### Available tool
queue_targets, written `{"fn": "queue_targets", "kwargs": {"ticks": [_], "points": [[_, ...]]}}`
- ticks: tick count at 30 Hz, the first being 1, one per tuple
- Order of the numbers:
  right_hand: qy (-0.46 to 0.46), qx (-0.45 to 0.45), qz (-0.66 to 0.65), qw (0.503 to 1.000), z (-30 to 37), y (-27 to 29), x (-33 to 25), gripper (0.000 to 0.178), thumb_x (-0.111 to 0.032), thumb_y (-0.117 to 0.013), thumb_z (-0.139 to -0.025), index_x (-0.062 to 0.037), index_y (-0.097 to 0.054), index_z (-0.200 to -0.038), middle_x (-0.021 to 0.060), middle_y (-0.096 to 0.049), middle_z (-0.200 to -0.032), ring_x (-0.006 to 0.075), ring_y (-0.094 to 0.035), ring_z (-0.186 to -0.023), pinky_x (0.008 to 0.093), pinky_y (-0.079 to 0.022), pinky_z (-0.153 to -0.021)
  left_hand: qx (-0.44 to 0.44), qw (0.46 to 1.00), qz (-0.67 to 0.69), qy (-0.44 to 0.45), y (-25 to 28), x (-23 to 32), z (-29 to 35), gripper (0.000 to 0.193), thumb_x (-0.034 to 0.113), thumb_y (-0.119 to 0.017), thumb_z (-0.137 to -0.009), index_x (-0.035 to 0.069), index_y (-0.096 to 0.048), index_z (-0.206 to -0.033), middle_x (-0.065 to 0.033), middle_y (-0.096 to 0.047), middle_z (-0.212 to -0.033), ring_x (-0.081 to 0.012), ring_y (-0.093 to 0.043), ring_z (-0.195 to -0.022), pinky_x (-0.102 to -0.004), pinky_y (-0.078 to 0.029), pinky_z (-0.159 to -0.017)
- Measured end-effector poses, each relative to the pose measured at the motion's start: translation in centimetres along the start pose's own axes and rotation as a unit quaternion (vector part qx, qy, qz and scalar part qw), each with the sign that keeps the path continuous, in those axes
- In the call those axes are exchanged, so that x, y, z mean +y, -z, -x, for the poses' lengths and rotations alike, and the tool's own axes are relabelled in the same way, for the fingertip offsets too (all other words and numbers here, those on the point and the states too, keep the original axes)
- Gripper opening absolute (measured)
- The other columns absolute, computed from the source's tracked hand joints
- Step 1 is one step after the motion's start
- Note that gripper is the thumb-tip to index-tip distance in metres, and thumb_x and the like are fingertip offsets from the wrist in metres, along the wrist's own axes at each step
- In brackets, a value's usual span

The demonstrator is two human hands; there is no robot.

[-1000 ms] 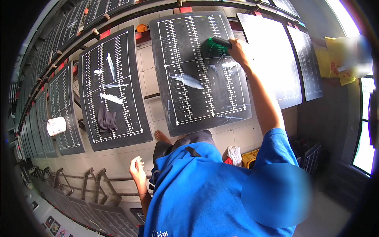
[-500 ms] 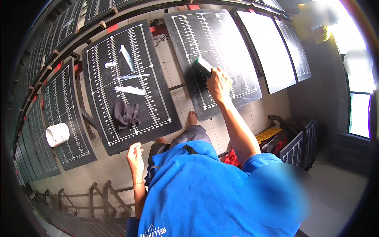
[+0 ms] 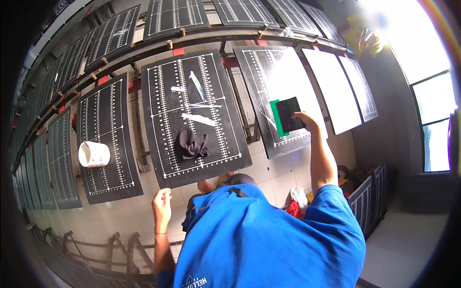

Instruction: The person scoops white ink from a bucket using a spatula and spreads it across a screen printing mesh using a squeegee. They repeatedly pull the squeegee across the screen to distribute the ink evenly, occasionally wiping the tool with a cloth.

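"Two hands to enter. State of each?"

"Right hand (image 3: 307,121), right of centre: thumb and fingers clamped on the right-hand end of a black squeegee (image 3: 290,114) with a green edge. Left hand (image 3: 162,204), left of centre in the lower half: in the air, half open, fingers loosely curled."

"Position of the squeegee?"

"Right of centre, over the lower part of a glare-washed black board (image 3: 278,79). Contact between green edge and board: cannot be told from this angle."

"Surfaces and room?"

"Centre: one black gridded board (image 3: 168,129), bearing a crumpled dark cloth (image 3: 192,144) and several pale strips (image 3: 198,119). Left: a second gridded board (image 3: 105,120), with one white bucket (image 3: 94,155) resting on it. Top of frame: a further row of like boards (image 3: 175,17), beyond a dark rail (image 3: 216,37). Lower right: leaning boards (image 3: 361,199). Far right: one bright window (image 3: 434,113). Upper right: one yellow item (image 3: 367,43), kind unclear. Beneath: pale tiled floor (image 3: 261,168); one bare foot (image 3: 205,186) below the central board."

"Marks and lettering?"

"Gridded boards: white ruled lines, tick scales, rows of small characters too fine to read. Bucket: reddish print on the side, illegible. Blue shirt (image 3: 269,235), bottom centre: white lettering at its lower left, not transcribed."
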State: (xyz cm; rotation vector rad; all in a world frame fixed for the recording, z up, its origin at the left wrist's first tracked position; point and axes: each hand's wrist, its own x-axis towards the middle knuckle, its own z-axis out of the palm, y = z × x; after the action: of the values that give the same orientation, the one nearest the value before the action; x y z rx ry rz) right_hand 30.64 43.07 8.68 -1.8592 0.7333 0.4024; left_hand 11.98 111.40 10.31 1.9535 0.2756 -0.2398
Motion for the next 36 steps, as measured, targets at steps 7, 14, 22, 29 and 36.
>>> {"fn": "queue_targets", "kwargs": {"ticks": [7,14,22,29,36], "points": [[-0.07,0.028,-0.376,0.924,-2.6,0.2,3.0,0.011,-0.024,-0.075,-0.08,-0.0142,-0.07,-0.083,0.0004,-0.071,-0.077,0.0153,-0.065,-0.061,0.0266,-0.054,-0.058,-0.01,0.997,-0.056,-0.043,2.4,0.1,-1.3,0.018,0.009,-0.053,-0.101,-0.003,-0.066,-0.106,-0.0098,-0.069,-0.097,-0.0155,-0.067,-0.088,-0.0295,-0.055,-0.079],[0.026,-0.158,-0.392,0.906,-8.4,-5.1,-3.7,0.015,-0.024,-0.074,-0.081,-0.0123,-0.07,-0.089,0.0008,-0.072,-0.082,0.0164,-0.068,-0.068,0.0307,-0.057,-0.065,-0.025,0.989,0.127,-0.065,-9.5,6.0,-5.8,0.022,0.016,-0.054,-0.103,0.0,-0.065,-0.112,-0.0074,-0.069,-0.103,-0.0122,-0.065,-0.087,-0.0272,-0.053,-0.078],[0.406,-0.091,0.113,0.902,-6.7,-25.3,-28.6,0.032,-0.026,-0.069,-0.081,-0.0072,-0.07,-0.107,0.0111,-0.073,-0.084,0.0288,-0.072,-0.081,0.0397,-0.055,-0.076,0.083,0.989,0.12,0.007,-9.0,4.0,-0.1,0.021,0.012,-0.053,-0.103,-0.002,-0.063,-0.115,-0.0091,-0.069,-0.101,-0.0128,-0.066,-0.086,-0.0264,-0.052,-0.078],[0.597,0.093,0.445,0.661,-6.8,-41.6,-28.5,0.017,-0.009,-0.055,-0.087,-0.0071,-0.067,-0.097,0.0123,-0.066,-0.102,0.0292,-0.066,-0.096,0.0422,-0.055,-0.079,0.209,0.964,0.121,0.11,-7.7,-0.1,7.3,0.021,0.011,-0.051,-0.103,-0.003,-0.062,-0.113,-0.0131,-0.068,-0.102,-0.0176,-0.067,-0.087,-0.0298,-0.053,-0.079],[0.448,0.064,0.517,0.727,-7.7,-42.7,-32.6,0.016,-0.015,-0.061,-0.084,-0.0076,-0.075,-0.087,0.0176,-0.073,-0.095,0.0323,-0.073,-0.09,0.0426,-0.059,-0.074,0.3,0.917,0.164,0.206,-8.2,-2.6,12.5,0.026,0.02,-0.052,-0.102,-0.001,-0.063,-0.112,-0.012,-0.068,-0.101,-0.0174,-0.065,-0.084,-0.0297,-0.051,-0.075]]}}
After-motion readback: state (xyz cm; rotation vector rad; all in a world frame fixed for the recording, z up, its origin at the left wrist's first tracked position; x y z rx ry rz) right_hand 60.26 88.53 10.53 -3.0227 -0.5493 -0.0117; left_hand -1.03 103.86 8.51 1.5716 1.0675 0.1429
